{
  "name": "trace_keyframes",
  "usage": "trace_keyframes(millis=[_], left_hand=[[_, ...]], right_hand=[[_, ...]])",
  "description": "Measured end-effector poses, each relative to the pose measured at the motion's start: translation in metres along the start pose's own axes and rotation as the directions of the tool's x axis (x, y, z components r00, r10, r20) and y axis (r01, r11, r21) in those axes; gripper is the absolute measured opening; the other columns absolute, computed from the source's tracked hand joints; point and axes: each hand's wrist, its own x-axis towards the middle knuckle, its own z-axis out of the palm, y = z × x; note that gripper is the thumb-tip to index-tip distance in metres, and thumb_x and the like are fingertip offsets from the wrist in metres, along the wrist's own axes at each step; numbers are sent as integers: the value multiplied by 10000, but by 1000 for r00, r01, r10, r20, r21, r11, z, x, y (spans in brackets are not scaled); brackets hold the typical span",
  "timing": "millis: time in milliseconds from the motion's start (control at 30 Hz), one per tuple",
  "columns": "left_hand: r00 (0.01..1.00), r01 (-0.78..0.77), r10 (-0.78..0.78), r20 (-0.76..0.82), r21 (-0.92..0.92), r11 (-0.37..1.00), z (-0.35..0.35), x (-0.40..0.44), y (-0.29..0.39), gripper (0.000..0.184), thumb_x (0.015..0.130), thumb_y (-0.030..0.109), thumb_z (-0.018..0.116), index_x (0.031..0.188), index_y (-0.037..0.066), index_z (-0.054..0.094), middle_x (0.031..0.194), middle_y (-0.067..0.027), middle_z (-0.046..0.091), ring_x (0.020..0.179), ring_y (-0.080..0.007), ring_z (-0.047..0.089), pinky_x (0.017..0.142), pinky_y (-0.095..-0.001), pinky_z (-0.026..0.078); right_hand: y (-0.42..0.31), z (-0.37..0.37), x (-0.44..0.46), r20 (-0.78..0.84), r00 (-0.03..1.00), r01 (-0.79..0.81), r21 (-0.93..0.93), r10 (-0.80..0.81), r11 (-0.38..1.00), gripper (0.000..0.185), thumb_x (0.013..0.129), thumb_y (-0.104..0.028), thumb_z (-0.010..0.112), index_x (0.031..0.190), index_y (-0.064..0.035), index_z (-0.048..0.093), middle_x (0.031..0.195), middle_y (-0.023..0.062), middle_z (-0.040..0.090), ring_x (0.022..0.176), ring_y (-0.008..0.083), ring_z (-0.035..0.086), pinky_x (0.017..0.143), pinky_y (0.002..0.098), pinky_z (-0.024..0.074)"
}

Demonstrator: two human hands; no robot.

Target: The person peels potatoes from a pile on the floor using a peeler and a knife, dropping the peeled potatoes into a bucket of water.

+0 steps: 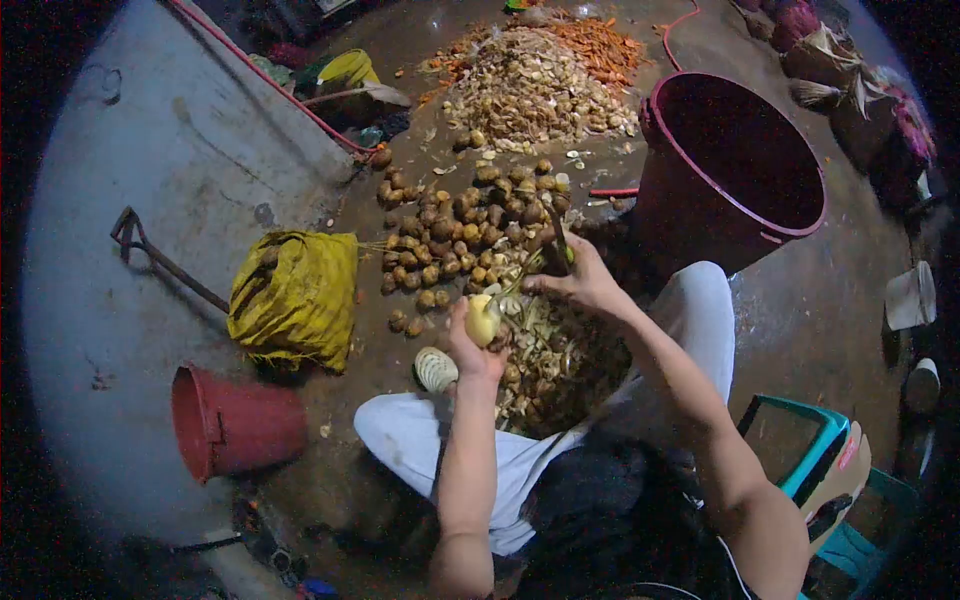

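My left hand [472,352] is closed around a peeled, pale yellow potato [482,318], held up in front of my lap. To the right and slightly farther out, my right hand [590,282] grips a slim dark tool with a green part [557,232]; its exact kind is unclear. A thin strip of peel seems to hang between tool and potato. Beyond my hands lies a spread of unpeeled brown potatoes [440,240]. Below them, between my legs, is a heap of peelings [545,355].
A large dark red tub [690,180] stands at right. At left are a yellow sack [295,300] and a red bucket [240,425]. Farther off lies a pile of pale and orange peelings [540,90]. A teal stool [800,410] is by my right side.
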Motion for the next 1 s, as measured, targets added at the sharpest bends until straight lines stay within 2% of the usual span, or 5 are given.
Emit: trace_keyframes(millis=[100,200,367,733,1000], left_hand=[[991,-69,60,122,76,995,10,-22,3,272,912,361,550,958,95,578,863,-67,634,675,-170,607,556,-318,528],[944,-129,71,321,162,978,-10,-16,7,258,890,312,579,1002,81,552,904,-63,619,783,-180,627,616,-313,544],[929,-177,69,364,273,946,15,-39,18,198,873,197,582,989,45,533,841,-76,619,718,-162,623,633,-281,536],[842,-413,144,520,449,792,6,-24,12,172,852,178,582,890,11,592,820,-44,616,715,-108,576,661,-240,471],[929,-49,9,369,100,994,3,-23,-2,222,871,237,567,1001,58,574,951,-108,637,747,-220,643,658,-348,567]], right_hand=[[1,9,-1,32,992,124,50,-126,991,817,638,-365,861,1226,82,511,1209,243,582,1170,313,552,1016,359,405],[-8,-8,9,-86,992,100,85,-93,991,461,693,-175,851,1037,-25,582,903,12,608,871,107,552,794,276,472],[-36,-17,-1,60,959,274,66,-278,960,446,679,-175,855,1014,-27,600,868,24,623,858,122,567,802,300,474],[-31,-25,-2,98,987,127,4,-127,992,478,656,-219,871,992,-4,607,914,63,647,896,147,589,836,334,473],[-57,-24,-12,147,964,204,126,-222,971,369,726,-147,822,989,-16,598,875,36,634,917,126,582,829,332,483]])
